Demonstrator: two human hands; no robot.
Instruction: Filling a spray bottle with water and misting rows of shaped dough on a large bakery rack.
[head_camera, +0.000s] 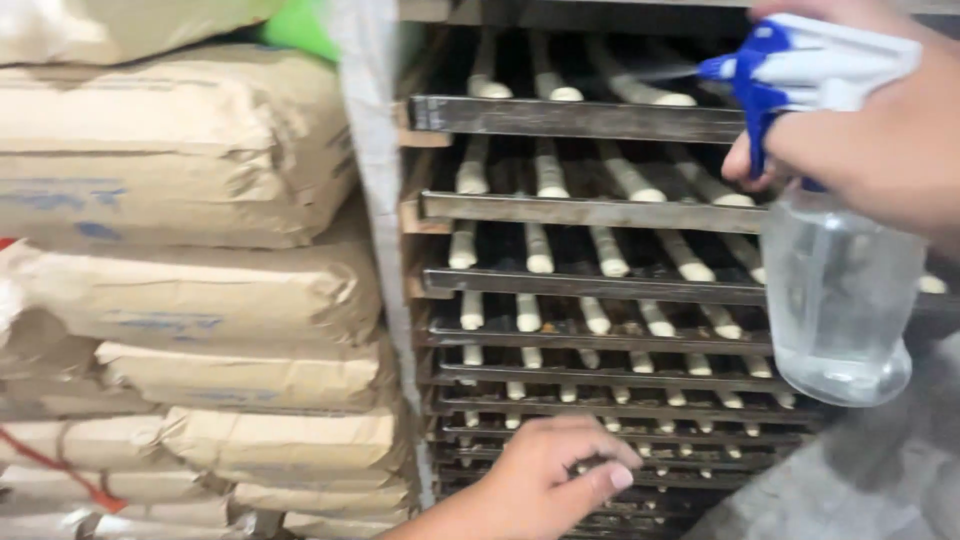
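In front of a rack of trays bearing pale dough sticks, the right hand grips a clear spray bottle while the left hand, fingers curled, touches a lower tray beside stacked paper sacks.

— Could you see the whole right hand?
— No, the top and right edges cut it off, and it covered the spray bottle's neck.
— And the left hand?
— Its wrist ran off the bottom edge.
— The dough sticks?
— Their far ends were lost in the dark rack; the lowest trays were too small and blurred to count.
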